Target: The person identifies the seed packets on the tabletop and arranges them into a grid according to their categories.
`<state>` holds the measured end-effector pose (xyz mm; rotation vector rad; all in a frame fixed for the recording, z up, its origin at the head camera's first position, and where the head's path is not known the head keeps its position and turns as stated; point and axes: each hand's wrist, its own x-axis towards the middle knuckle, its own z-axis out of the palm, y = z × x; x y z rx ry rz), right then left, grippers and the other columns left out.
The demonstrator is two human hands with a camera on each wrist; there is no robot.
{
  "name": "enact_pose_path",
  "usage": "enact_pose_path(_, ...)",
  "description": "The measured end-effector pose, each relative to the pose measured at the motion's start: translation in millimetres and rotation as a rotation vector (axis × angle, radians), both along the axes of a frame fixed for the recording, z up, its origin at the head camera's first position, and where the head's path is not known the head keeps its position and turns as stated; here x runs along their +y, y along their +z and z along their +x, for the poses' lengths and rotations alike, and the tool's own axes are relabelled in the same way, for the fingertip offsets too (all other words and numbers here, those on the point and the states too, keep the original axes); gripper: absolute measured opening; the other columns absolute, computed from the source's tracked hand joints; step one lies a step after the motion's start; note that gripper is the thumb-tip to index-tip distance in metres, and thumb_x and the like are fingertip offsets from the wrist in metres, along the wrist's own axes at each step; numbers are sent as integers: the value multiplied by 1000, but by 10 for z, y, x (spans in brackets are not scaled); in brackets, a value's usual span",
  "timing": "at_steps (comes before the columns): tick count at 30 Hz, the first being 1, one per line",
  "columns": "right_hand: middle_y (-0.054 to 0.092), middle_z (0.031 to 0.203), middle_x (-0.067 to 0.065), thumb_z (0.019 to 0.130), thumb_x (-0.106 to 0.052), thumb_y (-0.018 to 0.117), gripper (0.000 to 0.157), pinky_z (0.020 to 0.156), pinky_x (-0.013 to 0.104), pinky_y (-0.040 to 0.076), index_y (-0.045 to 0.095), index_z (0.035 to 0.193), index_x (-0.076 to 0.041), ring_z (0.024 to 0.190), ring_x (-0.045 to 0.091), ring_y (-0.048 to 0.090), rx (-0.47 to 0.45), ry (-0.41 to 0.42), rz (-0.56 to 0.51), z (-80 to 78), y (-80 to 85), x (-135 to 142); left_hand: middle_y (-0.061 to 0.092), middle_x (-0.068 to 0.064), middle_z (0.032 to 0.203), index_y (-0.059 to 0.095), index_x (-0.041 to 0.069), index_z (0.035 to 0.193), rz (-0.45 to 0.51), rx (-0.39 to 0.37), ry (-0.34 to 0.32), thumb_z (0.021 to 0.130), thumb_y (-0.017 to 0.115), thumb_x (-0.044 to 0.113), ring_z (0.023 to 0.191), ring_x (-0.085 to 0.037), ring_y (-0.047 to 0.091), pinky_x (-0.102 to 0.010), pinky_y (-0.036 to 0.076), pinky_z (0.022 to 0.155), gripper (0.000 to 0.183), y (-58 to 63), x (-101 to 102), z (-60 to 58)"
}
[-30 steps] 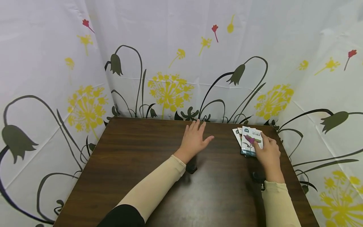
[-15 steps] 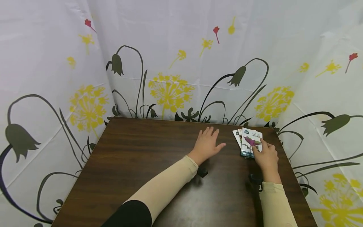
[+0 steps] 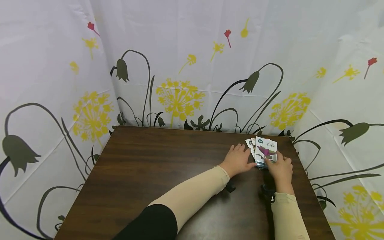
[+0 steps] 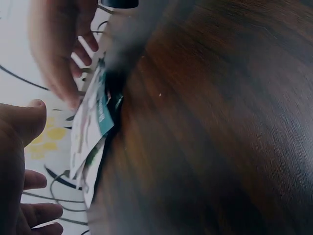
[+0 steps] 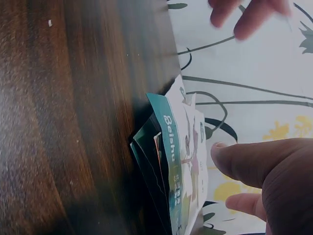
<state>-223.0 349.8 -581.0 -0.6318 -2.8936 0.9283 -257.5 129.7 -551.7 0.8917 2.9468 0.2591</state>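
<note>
A small stack of flat, glossy printed packets (image 3: 264,150) lies near the back right of the table, overlapping unevenly. The top one shows a purple flower and a teal band, lettered "Beishu" in the right wrist view (image 5: 171,142). My left hand (image 3: 238,160) is at the stack's left side, fingers loosely extended, thumb reaching toward the lower left corner. At the right edge is my right hand (image 3: 281,168), with its thumb over the packet's lower right part and its fingers along the side. Neither hand is curled round a packet.
The dark wooden table (image 3: 168,160) ends at a back edge just beyond the packets, against a white flower-printed curtain (image 3: 192,40). Its right edge runs close beside my right hand. Black wrist-worn devices (image 3: 267,191) sit under the wrists.
My left hand has moved right across the table, from the middle to the stack's left side. The right hand has stayed by the packets, shifting only slightly.
</note>
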Motion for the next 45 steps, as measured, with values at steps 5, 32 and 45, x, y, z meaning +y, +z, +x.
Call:
enact_pose_path(5,29,157,49,102,-40,68,83,114,77,35,34,166,2,143,68,32,9,-9,-3,26,-28,11,51,-3,167,48,24,164,-15,-54,-3,106,51,72,162,-23,42,-47,34,133,75,-76,164,38)
enact_pose_path(32,45,132,47,89,-41,87,85,102,71,38,53,140,18,125,63,41,32,-40,60,-13,-131,33,65,-2,146,74,16,134,93,-227,-85,106,58,60,132,-17,61,-32,50,110,54,-207,354,-8)
enact_pose_path(45,50,130,42,88,-33,90,84,106,69,40,51,142,20,120,55,43,42,-8,1,-38,-161,120,53,-2,159,62,19,154,145,-326,-94,108,52,63,146,-20,50,-42,43,119,64,-271,273,-56)
